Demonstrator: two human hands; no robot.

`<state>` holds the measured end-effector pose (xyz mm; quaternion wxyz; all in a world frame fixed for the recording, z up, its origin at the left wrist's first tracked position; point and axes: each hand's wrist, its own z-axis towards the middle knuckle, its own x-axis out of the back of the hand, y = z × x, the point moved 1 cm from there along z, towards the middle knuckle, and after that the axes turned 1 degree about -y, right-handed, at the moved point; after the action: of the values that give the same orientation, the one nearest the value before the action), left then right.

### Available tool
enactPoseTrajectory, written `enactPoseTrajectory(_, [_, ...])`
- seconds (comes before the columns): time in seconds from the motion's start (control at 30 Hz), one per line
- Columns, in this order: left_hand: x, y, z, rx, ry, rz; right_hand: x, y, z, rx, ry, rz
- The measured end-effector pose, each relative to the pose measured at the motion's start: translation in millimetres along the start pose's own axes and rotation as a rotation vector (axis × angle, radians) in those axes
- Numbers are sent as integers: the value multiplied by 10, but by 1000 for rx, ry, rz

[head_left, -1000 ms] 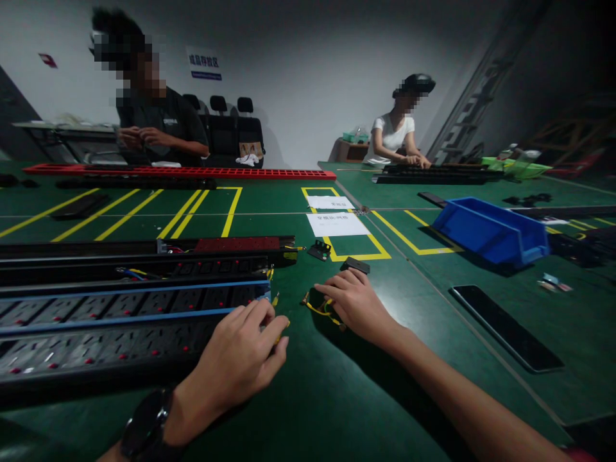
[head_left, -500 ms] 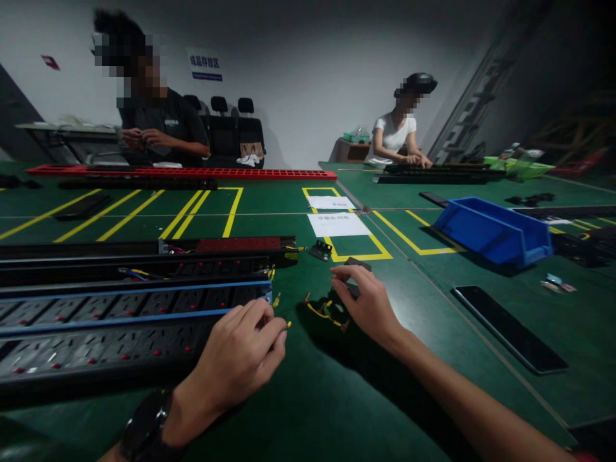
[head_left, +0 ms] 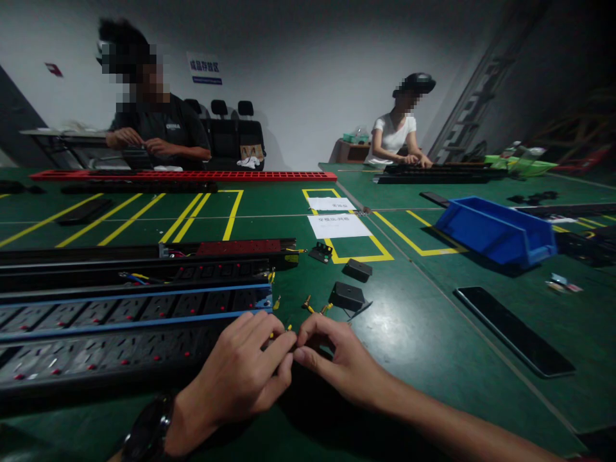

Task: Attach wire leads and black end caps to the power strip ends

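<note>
My left hand point(head_left: 245, 366), with a watch on its wrist, is closed at the end of the nearest black power strip point(head_left: 110, 350). A short yellow-green wire point(head_left: 289, 328) shows at its fingertips. My right hand point(head_left: 344, 359) pinches thumb and forefinger together, touching the left fingertips; what is in that pinch is hidden. Just beyond lie loose short yellow-green wires point(head_left: 308, 305), partly covered by the right hand. Behind them sit two black end caps point(head_left: 348, 295). A blue-edged power strip point(head_left: 139, 308) lies behind the nearest one, with a wire end sticking out.
More strips point(head_left: 231, 249) lie behind at left. A phone point(head_left: 513, 330) and a blue bin point(head_left: 495, 231) stand at right. Paper labels point(head_left: 339, 226) lie mid-table. Across the table, two people work beside a long red rail point(head_left: 192, 175) and black rails point(head_left: 437, 174).
My right hand has moved left and toward me, from above the loose wires to my left fingertips, and has closed. The black end caps are now uncovered. My left hand has barely shifted.
</note>
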<state>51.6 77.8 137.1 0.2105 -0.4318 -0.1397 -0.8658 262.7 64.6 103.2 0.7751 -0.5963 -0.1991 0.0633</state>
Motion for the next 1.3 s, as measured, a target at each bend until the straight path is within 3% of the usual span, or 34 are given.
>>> enactPoseTrajectory(0.17, [-3, 5, -3, -23, -62, -21, -30, 115, 52, -212, -51, 369])
enactPoseTrajectory(0.53, [9, -47, -18, -29, -60, 42, -6, 145, 87, -223, -157, 452])
enactPoseTrajectory(0.7, [8, -64, -12, -25, -56, 49, 27, 111, 71, -166, -127, 252])
enactPoseTrajectory(0.9, [103, -128, 27, 37, -36, 93, 83, 80, 49, -80, -8, -224])
enactPoseTrajectory(1.0, [145, -155, 38, 20, -51, 85, 75, 104, 36, -10, -44, -420])
enactPoseTrajectory(1.13, [98, -75, 19, -119, -170, 35, 51, 159, 18, 105, -142, -650])
enactPoseTrajectory(1.3, [2, 69, -29, -183, -265, 3, 102, 160, 38, 131, -191, -805])
